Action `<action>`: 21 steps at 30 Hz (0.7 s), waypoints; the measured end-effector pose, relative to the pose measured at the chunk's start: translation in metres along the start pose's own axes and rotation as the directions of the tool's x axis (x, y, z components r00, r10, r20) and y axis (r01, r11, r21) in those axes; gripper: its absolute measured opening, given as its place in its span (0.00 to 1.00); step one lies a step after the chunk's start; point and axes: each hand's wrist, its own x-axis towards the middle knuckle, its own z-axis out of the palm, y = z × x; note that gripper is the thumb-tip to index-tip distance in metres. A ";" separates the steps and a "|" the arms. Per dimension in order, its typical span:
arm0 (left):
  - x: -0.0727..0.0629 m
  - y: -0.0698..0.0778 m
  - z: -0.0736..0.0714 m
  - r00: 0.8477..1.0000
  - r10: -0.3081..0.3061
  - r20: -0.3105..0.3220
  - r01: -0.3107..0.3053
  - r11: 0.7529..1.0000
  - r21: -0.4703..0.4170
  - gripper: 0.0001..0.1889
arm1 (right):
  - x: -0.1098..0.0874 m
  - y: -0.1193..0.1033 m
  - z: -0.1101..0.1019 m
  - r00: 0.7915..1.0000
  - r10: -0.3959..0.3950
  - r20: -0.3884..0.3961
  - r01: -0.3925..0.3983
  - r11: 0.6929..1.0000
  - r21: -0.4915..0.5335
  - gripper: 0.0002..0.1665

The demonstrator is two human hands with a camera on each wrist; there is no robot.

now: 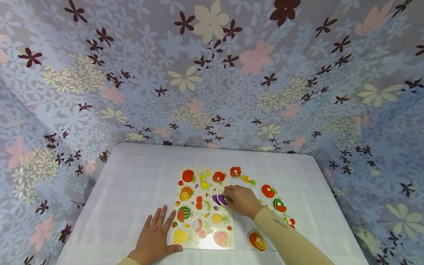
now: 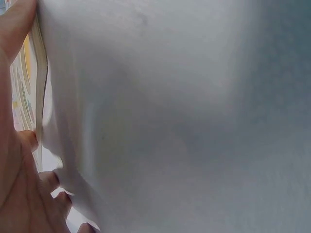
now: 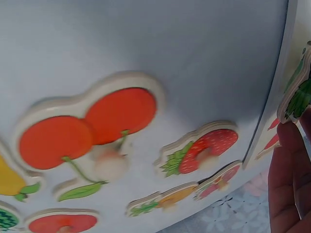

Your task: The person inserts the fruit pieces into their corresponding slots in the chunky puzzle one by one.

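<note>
A wooden fruit puzzle board [image 1: 204, 206] lies on the white-covered table. My right hand [image 1: 243, 200] is over its right side and pinches a purple fruit puzzle piece [image 1: 222, 199] with green leaves, which overlaps the purple picture on the board. In the right wrist view, the fingers [image 3: 286, 141] grip the leafy end of that piece [image 3: 299, 99]; the rest is out of frame. Fingers spread, my left hand [image 1: 154, 233] rests flat at the board's lower left corner. Its thumb [image 2: 17, 29] lies along the board's edge in the left wrist view.
Loose knobbed pieces lie right of the board: a pomegranate [image 1: 235, 172], a pineapple [image 1: 248, 180], an apple [image 1: 268, 191], a watermelon [image 1: 279, 205], an orange [image 1: 257, 240], cherries [image 3: 121, 116] and a strawberry [image 3: 209, 150]. My right forearm passes over some. A flowered cloth wall [image 1: 212, 92] stands behind the table.
</note>
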 end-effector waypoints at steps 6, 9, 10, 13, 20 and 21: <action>0.001 -0.002 0.004 1.000 0.011 -0.014 -0.011 1.000 0.005 0.63 | 0.009 -0.005 0.004 1.000 -0.017 -0.009 0.017 1.000 -0.023 0.08; 0.001 -0.003 0.004 1.000 0.015 -0.021 -0.015 1.000 0.000 0.63 | 0.012 -0.007 0.007 1.000 -0.021 -0.011 0.020 0.999 -0.030 0.08; 0.001 -0.003 0.005 1.000 0.013 -0.020 -0.013 1.000 0.006 0.63 | 0.012 -0.007 0.008 1.000 -0.021 -0.012 0.020 0.999 -0.033 0.08; 0.000 -0.002 0.004 1.000 0.009 -0.013 -0.009 1.000 0.011 0.63 | 0.014 -0.007 0.013 1.000 -0.021 -0.012 0.020 0.998 -0.052 0.08; 0.000 -0.002 0.003 1.000 0.003 -0.012 -0.003 1.000 -0.008 0.63 | 0.018 -0.007 0.019 0.999 -0.036 -0.030 0.035 0.998 -0.043 0.07; 0.000 -0.002 0.004 1.000 0.004 -0.014 -0.004 1.000 -0.004 0.62 | 0.019 -0.007 0.019 0.999 -0.032 -0.026 0.031 0.999 -0.042 0.07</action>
